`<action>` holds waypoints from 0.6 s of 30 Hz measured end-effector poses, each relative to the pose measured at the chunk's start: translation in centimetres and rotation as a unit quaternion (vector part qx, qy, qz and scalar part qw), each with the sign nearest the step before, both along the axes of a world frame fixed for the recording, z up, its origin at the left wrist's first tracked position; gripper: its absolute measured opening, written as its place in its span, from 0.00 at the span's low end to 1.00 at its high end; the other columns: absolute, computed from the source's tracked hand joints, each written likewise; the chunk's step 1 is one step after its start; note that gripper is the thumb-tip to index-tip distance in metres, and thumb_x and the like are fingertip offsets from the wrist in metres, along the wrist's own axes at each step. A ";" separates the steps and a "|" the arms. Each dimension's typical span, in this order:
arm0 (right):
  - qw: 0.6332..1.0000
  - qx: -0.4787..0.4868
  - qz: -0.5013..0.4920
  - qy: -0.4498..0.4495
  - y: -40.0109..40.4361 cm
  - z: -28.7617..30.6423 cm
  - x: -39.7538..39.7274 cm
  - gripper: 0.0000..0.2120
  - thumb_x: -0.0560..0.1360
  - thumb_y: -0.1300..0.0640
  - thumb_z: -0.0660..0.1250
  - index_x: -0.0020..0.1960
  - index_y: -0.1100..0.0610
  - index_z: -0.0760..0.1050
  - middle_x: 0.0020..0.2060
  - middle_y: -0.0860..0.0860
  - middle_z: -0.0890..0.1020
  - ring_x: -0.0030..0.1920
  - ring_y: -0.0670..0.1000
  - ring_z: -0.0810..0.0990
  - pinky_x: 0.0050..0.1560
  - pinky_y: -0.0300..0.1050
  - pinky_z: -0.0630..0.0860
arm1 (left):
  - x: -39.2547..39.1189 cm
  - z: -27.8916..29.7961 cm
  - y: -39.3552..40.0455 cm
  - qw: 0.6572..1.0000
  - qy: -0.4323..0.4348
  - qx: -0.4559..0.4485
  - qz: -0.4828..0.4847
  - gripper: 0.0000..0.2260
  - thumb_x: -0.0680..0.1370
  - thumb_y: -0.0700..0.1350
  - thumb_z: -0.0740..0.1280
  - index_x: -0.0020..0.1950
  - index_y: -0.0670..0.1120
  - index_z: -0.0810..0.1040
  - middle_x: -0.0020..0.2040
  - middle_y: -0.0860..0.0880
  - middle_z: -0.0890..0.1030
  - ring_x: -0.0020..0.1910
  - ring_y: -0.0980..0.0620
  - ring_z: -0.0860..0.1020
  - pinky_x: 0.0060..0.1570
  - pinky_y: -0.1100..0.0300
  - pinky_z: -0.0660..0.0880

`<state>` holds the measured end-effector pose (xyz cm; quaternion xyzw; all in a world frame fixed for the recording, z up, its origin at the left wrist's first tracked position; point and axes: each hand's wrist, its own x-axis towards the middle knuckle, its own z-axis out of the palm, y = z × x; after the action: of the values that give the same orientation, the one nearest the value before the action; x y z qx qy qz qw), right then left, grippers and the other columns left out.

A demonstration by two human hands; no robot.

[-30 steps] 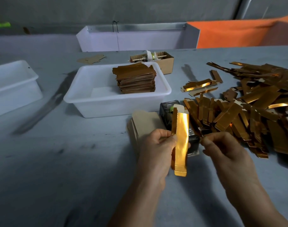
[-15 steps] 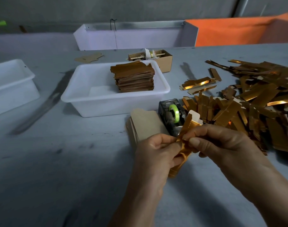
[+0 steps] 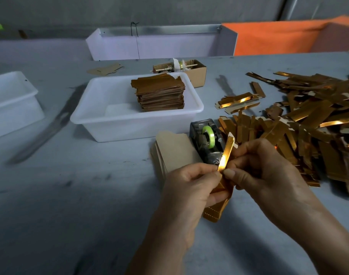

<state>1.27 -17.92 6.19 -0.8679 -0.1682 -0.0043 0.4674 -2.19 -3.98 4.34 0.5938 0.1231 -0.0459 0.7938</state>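
While your left hand (image 3: 191, 187) and right hand (image 3: 257, 167) both pinch the gold foil strip (image 3: 225, 155) above the grey table (image 3: 70, 195), a tape dispenser (image 3: 206, 139) sits just behind, gold strips (image 3: 308, 120) heaped right, grey wall (image 3: 130, 10) beyond.

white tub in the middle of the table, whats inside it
A stack of gold flat card pieces stands in the white tub, toward its right end. The tub's near wall hides the foot of the stack and the floor just behind that wall.

Two bare forearms, left hand (image 3: 190, 188), right hand (image 3: 265, 168), short plain fingernails
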 end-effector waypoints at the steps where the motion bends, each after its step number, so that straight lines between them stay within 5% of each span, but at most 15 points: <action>1: 1.000 -0.001 0.000 -0.003 -0.1 -0.1 0.0 0.13 0.68 0.54 0.69 0.47 0.45 0.67 0.40 0.34 0.80 0.40 0.35 0.79 0.35 0.28 0.74 | 0.0 0.1 0.1 1.000 0.002 -0.001 -0.009 0.03 0.75 0.42 0.70 0.45 0.45 0.84 0.44 0.45 0.85 0.44 0.49 0.85 0.46 0.55 0.82; 4: 0.999 -0.023 -0.004 -0.022 0.0 -0.2 -0.1 0.14 0.69 0.55 0.70 0.46 0.44 0.67 0.35 0.43 0.81 0.40 0.33 0.78 0.36 0.24 0.72 | -0.1 -0.1 0.1 1.000 -0.015 -0.002 -0.017 0.07 0.75 0.46 0.70 0.47 0.42 0.83 0.44 0.45 0.86 0.44 0.49 0.85 0.44 0.57 0.82; 12: 0.995 -0.086 -0.032 -0.046 0.8 0.0 -0.6 0.15 0.68 0.53 0.71 0.44 0.42 0.64 0.35 0.42 0.79 0.37 0.36 0.78 0.35 0.24 0.72 | -0.4 -0.6 -0.4 0.998 -0.033 0.038 0.042 0.07 0.79 0.41 0.66 0.44 0.42 0.83 0.39 0.47 0.86 0.39 0.50 0.85 0.39 0.62 0.81; 18: 0.985 -0.129 -0.059 -0.099 1.0 0.2 -0.8 0.16 0.68 0.50 0.71 0.48 0.45 0.64 0.34 0.39 0.76 0.35 0.34 0.74 0.33 0.24 0.71 | -0.8 -1.0 -2.0 0.946 -0.148 0.248 0.149 0.08 0.77 0.46 0.67 0.39 0.50 0.82 0.34 0.56 0.83 0.35 0.59 0.82 0.36 0.65 0.79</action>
<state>0.47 -16.88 6.42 -0.9245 -0.1616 -0.0962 0.3317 -3.04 -5.98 3.31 0.7467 0.0993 0.1934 0.6287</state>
